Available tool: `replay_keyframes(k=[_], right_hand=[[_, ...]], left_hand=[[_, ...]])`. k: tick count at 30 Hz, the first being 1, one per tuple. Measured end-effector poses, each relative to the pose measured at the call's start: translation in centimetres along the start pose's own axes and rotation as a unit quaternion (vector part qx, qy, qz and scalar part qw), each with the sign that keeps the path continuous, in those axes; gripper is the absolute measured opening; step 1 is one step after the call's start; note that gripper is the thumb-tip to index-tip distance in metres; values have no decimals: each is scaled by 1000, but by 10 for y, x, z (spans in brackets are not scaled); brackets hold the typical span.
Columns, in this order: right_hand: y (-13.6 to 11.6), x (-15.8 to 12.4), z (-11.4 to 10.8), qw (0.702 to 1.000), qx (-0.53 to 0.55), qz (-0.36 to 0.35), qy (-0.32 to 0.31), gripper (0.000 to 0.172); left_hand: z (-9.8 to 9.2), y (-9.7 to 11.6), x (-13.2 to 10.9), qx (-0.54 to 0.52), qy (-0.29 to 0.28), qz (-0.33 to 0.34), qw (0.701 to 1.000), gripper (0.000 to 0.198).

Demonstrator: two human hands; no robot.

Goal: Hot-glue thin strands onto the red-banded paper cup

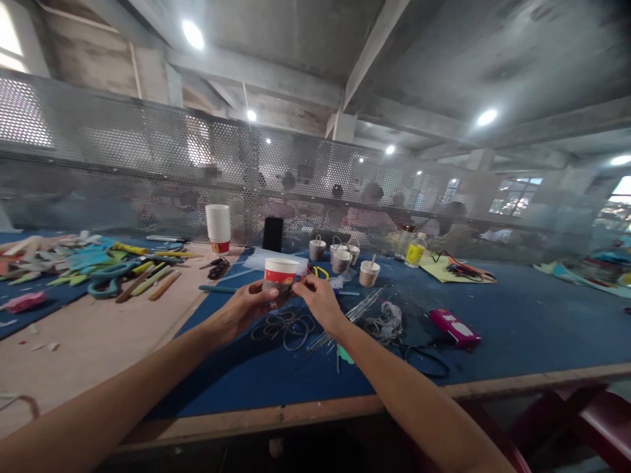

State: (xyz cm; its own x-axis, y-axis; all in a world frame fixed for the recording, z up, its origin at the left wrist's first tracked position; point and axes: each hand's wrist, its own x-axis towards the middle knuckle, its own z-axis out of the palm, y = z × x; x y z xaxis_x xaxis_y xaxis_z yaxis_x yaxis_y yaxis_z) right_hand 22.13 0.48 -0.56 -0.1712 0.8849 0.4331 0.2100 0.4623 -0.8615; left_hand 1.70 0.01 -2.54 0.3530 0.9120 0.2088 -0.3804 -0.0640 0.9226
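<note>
A red and white paper cup [280, 268] with a dark grey lower part is held upright above the blue table top. My left hand [249, 302] is closed around its lower left side. At the cup's right side my right hand [315, 295] has its fingers pinched together; whatever lies between them is too small to make out. Below the hands are loops of grey cord [286, 328] and a bundle of thin metal wires [362, 305]. Yellow-handled scissors [320, 271] lie just behind the right hand.
A stack of paper cups [218, 226] stands at the back left, beside a dark phone [273, 234]. Several small grey cups [341, 261] and a yellow-labelled bottle [415, 251] are behind. Tools and gloves [89, 259] lie left; a magenta box [454, 328] sits right. A perforated screen [296, 177] closes off the back.
</note>
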Motion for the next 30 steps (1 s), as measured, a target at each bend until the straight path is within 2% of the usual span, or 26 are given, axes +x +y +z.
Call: replay_keyframes(k=[6,13,19,23,30], right_hand=[[-1,-1,-1,1000,7,1,-5,22],[4,3,-1,1000,13,0,-6,21],[9,5,1,1000,30,4,-5,23],[8,1,3,999,30,-23,-2,22],[3,-8,5,993,-37,-112,4,22]], left_hand=[[7,7,-4,9,7,-5,1000,35],[3,4,-1,0,1,-10,1000,37],[9,8,-1,-19,27,-15,999,34],[12,11,-2,-34,29,-13,999,34],[8,8,0,-59,51,-9,997,24]])
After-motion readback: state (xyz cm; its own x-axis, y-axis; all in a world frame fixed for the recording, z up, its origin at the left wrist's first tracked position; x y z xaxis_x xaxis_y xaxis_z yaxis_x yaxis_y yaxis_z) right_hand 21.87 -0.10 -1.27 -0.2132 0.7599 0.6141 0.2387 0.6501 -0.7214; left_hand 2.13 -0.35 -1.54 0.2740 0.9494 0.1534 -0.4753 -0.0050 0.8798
